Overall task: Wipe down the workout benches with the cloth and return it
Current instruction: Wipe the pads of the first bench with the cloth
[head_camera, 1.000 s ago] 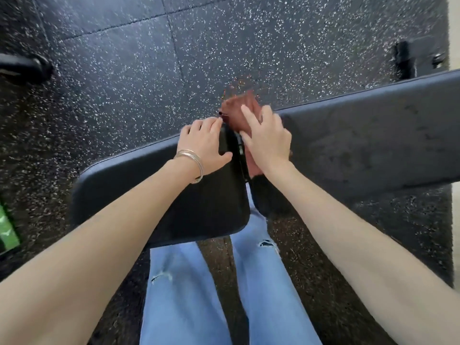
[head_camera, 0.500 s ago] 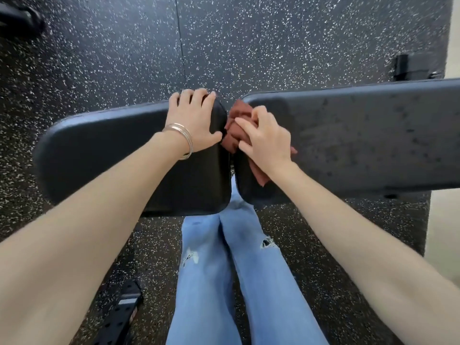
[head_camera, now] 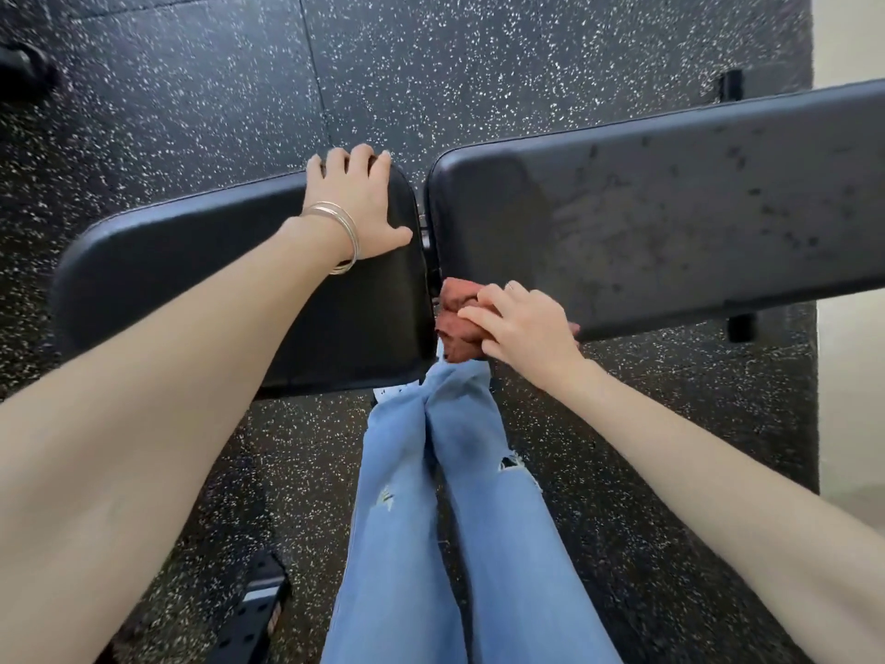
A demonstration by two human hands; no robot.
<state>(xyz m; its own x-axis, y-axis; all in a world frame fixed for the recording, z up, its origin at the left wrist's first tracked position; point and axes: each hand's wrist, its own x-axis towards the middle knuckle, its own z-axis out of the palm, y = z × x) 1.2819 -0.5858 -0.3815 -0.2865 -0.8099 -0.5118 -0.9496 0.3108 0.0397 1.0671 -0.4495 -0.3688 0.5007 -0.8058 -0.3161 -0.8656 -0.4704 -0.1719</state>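
A black padded workout bench lies below me in two pads with a narrow gap between them: a seat pad (head_camera: 191, 280) on the left and a long back pad (head_camera: 670, 222) on the right. My left hand (head_camera: 357, 198) rests on the seat pad's far right corner, fingers curled over the far edge. My right hand (head_camera: 519, 328) grips a bunched reddish-brown cloth (head_camera: 455, 323) at the near left corner of the back pad, by the gap. The back pad's surface looks streaked.
Black speckled rubber flooring (head_camera: 431, 64) surrounds the bench. My legs in light blue jeans (head_camera: 431, 519) stand at the near side. A black metal frame part (head_camera: 258, 611) lies on the floor at lower left. A pale floor strip (head_camera: 852, 424) runs along the right.
My right hand has drawn the cloth along the gap from the far end toward the near edge of the back pad. My left hand stays on the seat pad corner.
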